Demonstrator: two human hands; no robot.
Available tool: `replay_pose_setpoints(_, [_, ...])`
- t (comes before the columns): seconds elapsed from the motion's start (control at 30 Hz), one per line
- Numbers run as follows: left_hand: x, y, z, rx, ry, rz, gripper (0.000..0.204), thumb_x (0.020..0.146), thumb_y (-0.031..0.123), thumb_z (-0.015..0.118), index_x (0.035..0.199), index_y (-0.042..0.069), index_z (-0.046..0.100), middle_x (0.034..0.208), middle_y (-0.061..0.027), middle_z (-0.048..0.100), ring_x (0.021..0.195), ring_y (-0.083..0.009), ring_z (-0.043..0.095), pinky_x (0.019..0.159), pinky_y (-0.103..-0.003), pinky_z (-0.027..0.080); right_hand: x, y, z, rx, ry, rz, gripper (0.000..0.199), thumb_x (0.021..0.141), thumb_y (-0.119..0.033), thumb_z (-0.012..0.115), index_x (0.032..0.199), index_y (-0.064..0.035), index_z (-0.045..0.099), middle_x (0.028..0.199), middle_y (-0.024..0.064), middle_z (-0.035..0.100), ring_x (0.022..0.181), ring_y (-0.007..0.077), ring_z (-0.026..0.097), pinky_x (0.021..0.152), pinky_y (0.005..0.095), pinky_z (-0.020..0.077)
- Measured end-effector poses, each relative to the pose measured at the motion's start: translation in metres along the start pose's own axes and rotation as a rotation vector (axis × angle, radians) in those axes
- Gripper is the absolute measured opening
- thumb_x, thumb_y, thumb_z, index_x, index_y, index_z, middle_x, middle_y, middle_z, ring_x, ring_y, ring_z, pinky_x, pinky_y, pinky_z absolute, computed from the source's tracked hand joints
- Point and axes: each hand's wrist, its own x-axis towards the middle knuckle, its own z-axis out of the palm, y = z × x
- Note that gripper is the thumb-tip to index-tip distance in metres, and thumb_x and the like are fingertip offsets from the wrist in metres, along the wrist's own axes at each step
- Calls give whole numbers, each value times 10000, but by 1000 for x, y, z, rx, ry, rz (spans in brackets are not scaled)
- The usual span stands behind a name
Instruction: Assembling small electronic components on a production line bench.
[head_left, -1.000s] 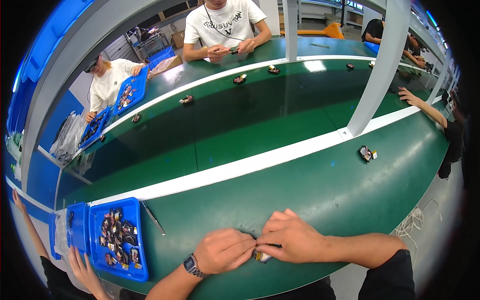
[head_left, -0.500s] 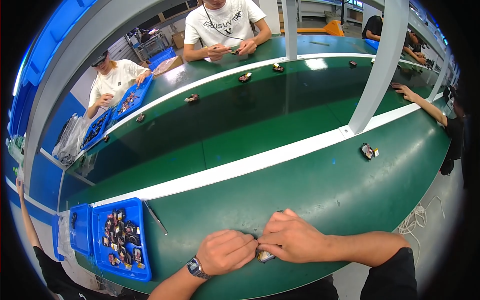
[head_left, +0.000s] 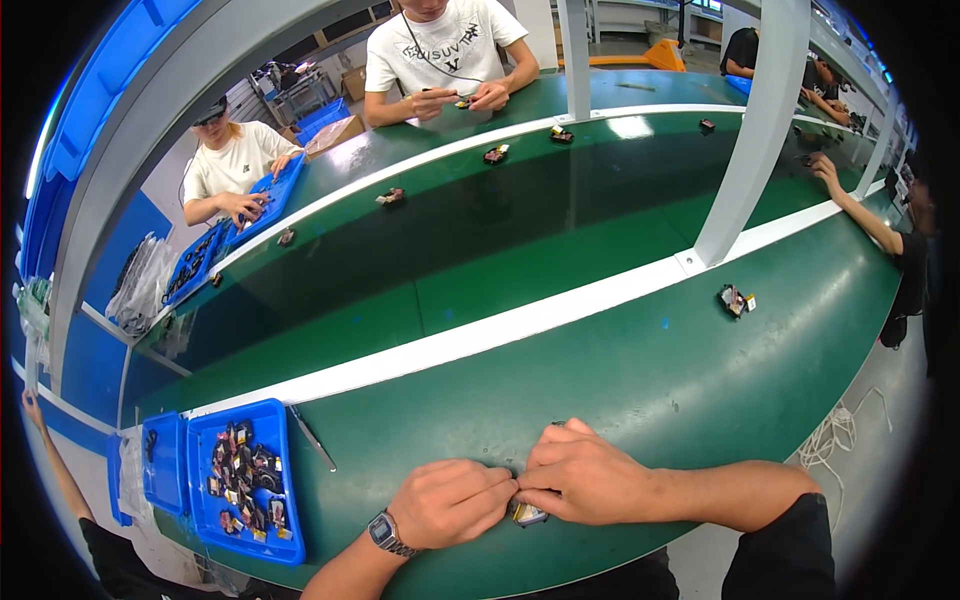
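Note:
My left hand (head_left: 450, 503), with a watch on its wrist, and my right hand (head_left: 588, 476) meet fingertip to fingertip over the green bench. Beneath them sits a small electronic assembly (head_left: 530, 514) in a dark housing, with a pale yellowish part showing. Both sets of fingers are pinched together on it and hide most of it. Left of my left hand, a blue tray (head_left: 296, 480) holds several similar small dark assemblies (head_left: 240, 465). Farther off to the right, one more assembly (head_left: 735, 301) lies on the bench.
Tweezers or a similar slim metal tool (head_left: 314, 438) lie beside the tray. A white rail (head_left: 440, 350) and grey post (head_left: 750, 140) separate my bench from a green conveyor belt (head_left: 400, 270) carrying several assemblies. Co-workers sit across it; others' arms reach in at far left and right.
The assemblies on the belt have shifted slightly right. A co-worker's hand at the far left has moved into a blue tray. My hands stay nearly still on the assembly.

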Motion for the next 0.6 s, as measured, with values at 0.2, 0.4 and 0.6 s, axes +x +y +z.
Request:
replay_pose_setpoints(0.2, [-1,-1,-4,107,-53,130,193,714,26,793,898,38,735,921,-60,712,717,-185,687,597,-295,556,1,-1,-1,13,-14,-5,124,892,-239,773,888,-115,764,814,-24,632,862,183,565,796,341,395])
replay_pose_setpoints(0.4, [-3,0,-1,143,-63,145,198,715,32,790,902,36,725,935,-63,709,710,-183,676,595,-296,552,-1,2,1,31,1,-22,126,892,-241,772,896,-115,763,809,-23,630,852,184,565,797,340,396])
replay_pose_setpoints(0.6, [-1,-1,0,60,-43,49,206,715,16,794,905,29,717,898,-65,711,690,-195,675,599,-306,562,1,1,-1,52,-22,-3,161,934,-253,706,897,-107,762,826,-6,637,881,190,562,817,352,398])
